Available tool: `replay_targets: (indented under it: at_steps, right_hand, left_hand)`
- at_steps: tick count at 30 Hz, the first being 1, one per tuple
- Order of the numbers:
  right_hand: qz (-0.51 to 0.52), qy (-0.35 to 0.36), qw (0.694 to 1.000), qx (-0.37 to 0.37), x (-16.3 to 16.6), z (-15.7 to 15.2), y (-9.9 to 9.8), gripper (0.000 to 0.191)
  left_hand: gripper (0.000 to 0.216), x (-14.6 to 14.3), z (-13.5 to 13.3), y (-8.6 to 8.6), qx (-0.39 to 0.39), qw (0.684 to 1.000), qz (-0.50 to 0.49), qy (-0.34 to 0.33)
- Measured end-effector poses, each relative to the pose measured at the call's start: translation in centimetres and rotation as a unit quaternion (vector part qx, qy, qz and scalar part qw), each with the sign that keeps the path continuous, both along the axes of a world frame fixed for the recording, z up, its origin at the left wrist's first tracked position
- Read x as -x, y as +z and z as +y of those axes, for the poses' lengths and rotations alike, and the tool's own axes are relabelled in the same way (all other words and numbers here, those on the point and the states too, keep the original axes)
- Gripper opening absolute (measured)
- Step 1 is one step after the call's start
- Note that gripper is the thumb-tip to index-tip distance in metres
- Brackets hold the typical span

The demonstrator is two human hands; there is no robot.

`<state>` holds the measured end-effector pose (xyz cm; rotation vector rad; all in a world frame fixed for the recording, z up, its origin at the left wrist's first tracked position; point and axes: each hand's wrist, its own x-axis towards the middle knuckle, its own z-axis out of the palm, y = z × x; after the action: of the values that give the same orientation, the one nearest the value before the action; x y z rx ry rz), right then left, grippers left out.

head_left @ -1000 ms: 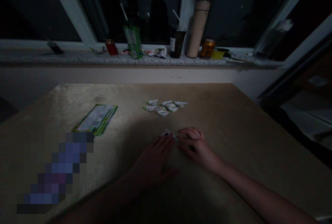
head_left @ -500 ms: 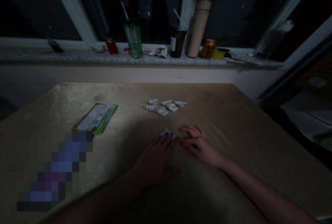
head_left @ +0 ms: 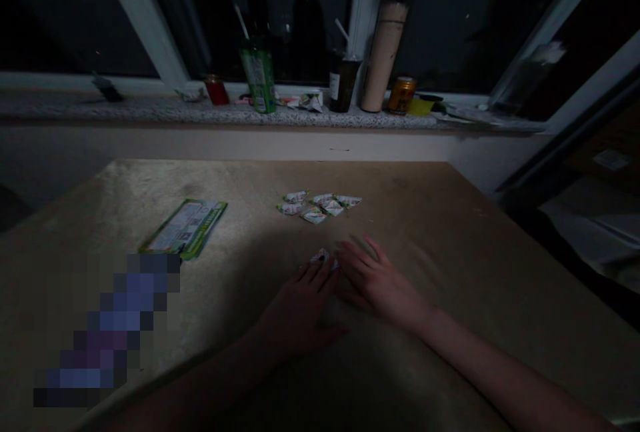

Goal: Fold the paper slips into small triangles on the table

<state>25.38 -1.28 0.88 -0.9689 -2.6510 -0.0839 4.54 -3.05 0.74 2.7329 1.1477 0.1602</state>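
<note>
In dim light, my left hand (head_left: 297, 309) lies flat on the tan table (head_left: 450, 252), fingers stretched out, with their tips touching a small folded paper piece (head_left: 321, 257). My right hand (head_left: 377, 279) rests beside it on the right, fingers spread and slightly blurred by motion, next to the same piece. Farther back sits a cluster of several similar small folded paper pieces (head_left: 317, 206).
A green printed leaflet (head_left: 184, 228) lies at the left of the table, with a blurred-out patch below it. The windowsill behind holds a green bottle (head_left: 258, 76), a red can (head_left: 217, 89), a dark cup (head_left: 343, 83), a tall tube (head_left: 381, 52) and an orange can (head_left: 401, 95).
My right hand has shifted and turned, its fingers now spread and pointing farther forward. The left hand and the paper piece have stayed in place.
</note>
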Motion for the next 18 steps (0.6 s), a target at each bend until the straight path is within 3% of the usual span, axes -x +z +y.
replay_targets:
  at_steps: [10,18]
  right_hand:
    - [0.046,-0.033,0.998,0.006,-0.37,0.31,-0.61,0.037]
    - [0.035,-0.007,0.999,0.002,-0.22,0.62,-0.36,0.038]
  left_hand:
    - [0.083,-0.02,-0.13,0.14,0.015,1.0,-0.001,0.003]
    - [0.084,0.05,-0.18,-0.14,0.01,1.0,-0.006,-0.002]
